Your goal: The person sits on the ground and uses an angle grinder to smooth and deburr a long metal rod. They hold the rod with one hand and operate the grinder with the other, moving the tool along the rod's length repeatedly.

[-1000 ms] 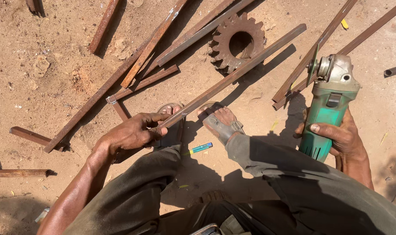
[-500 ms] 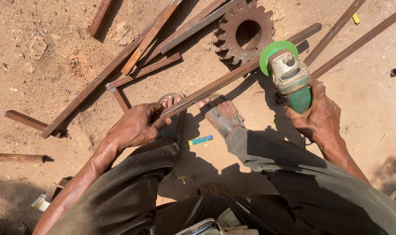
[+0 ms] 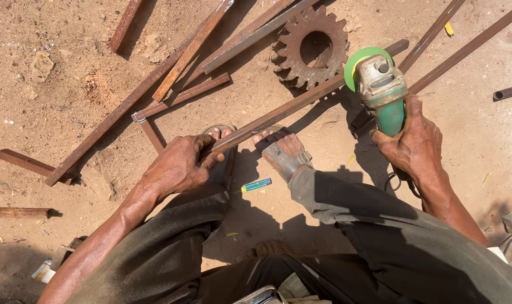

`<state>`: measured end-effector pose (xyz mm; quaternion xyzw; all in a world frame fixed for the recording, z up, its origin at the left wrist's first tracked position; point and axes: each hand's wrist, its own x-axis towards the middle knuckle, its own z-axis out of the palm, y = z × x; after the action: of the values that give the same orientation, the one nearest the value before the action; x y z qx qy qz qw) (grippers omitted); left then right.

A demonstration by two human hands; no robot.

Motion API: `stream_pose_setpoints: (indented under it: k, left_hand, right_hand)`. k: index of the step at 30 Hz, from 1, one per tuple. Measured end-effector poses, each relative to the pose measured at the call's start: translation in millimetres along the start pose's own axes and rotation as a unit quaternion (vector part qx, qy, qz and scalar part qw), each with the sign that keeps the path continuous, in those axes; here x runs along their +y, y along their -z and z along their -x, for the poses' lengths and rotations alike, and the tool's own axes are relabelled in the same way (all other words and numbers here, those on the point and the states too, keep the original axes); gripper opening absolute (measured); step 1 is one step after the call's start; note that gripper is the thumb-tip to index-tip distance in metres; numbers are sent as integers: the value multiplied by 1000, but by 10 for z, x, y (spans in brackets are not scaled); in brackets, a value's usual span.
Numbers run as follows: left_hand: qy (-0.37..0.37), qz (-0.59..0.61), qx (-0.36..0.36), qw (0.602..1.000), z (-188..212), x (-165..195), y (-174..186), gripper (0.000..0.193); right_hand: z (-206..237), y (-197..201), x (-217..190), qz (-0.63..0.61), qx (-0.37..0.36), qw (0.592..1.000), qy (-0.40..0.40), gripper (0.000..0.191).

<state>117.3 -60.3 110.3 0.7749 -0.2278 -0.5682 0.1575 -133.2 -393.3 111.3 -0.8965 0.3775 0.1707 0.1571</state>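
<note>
Down on the sandy ground, the left hand [image 3: 180,166] is wrapped around the near end of a long rusty steel bar [image 3: 301,104], fingers curled over it and pressing it down right beside the sandalled left foot [image 3: 219,152], a grip that looks meant to keep the bar from skating. The right foot [image 3: 284,152] sits just on the other side of the bar, toes up against it, so the piece is pinned between hand and both feet. The bar runs up and to the right, crossing just below a big rusty gear wheel [image 3: 312,48] lying flat in the dirt. Over on the right, the right hand [image 3: 416,146] is closed tight round the green body of an angle grinder [image 3: 383,90], its green guard and disc poised right at the bar, close to the far end; whether the disc touches the metal I cannot tell. Holding the tool by its body with the head pointing away keeps the disc clear of the legs. More rusty strips [image 3: 183,53] lie scattered to the upper left, and a small blue and green marker [image 3: 256,184] rests on the ground between the feet, within easy reach.
</note>
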Motion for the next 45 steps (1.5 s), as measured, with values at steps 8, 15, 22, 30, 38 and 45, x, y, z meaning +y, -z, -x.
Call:
stream_pose_setpoints:
  k: [8,15,22,30,38,45]
  left_hand:
    - [-57,60,-6,997,-129,31,-117,21]
    - [-58,39,-3,998,-103,101,-104,21]
    - [-5,33,-30,999,-178,96,-158,29]
    - [32,68,-52,996,-199,52,-167,38]
    - [25,88,-33,995,-165,144,-157,31]
    - [-138,-90,174,971,-152,-75,-209,40]
  right_hand:
    - [339,-145,-288,-52,-40,985,157,79]
    - [121,122,-121,12,-21,999,37,80]
    - [316,-110,-253,-64,-14,985,161,81]
    - [-10,-34,316,-7,8,1000,21,87]
    - [157,-185,402,-21,12,995,94,86]
    - [36,-193,592,-51,40,998,25,92]
